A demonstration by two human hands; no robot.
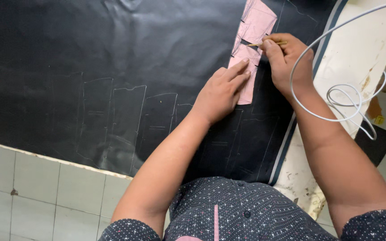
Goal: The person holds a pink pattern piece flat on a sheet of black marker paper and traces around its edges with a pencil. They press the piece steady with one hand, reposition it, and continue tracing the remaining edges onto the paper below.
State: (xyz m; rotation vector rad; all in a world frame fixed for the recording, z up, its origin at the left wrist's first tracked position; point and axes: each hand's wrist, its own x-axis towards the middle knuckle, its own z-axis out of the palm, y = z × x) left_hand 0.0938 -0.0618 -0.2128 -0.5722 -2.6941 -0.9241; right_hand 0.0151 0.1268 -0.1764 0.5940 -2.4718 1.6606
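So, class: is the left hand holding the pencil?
No. The left hand lies flat on the pink pattern; the right hand holds the pencil.

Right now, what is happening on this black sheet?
A person leans over a black sheet on a table. The left hand presses a pink template flat on the sheet. The right hand holds a thin pencil with its tip at the template's edge. Several traced outlines show on the sheet to the left. A white cable loops over the right forearm.
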